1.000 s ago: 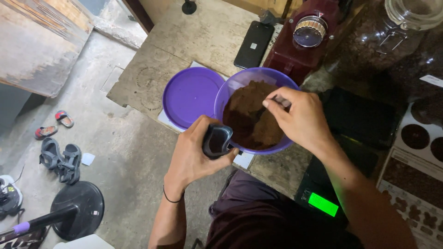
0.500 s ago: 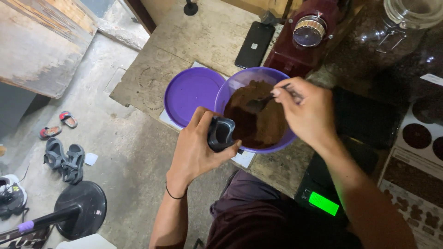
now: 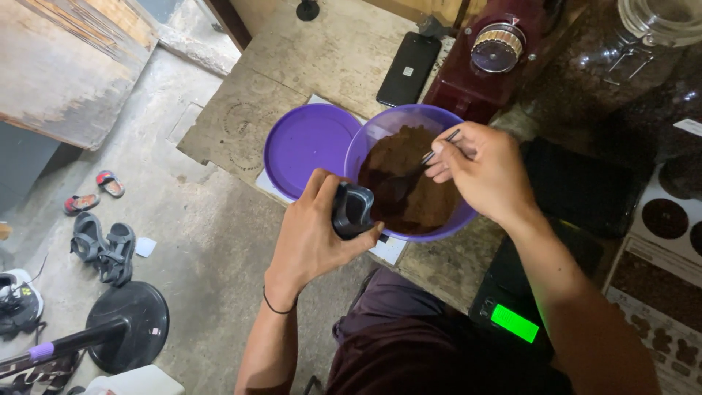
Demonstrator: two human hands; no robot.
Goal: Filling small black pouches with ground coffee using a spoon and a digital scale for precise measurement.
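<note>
Left hand [image 3: 311, 241] gripped black cup [image 3: 352, 211] beside purple bowl [image 3: 380, 139], fingers wrapped tight. Right hand [image 3: 482, 172] pinched spoon [image 3: 417, 172] (tip in brown powder [image 3: 409, 183]). Lid [image 3: 307, 146] lay alongside.

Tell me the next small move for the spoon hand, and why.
Probably lift the spoon toward the dark container. The right hand has the spoon's bowl down in the brown powder inside the purple bowl, and the left hand holds the container at the rim.
</note>
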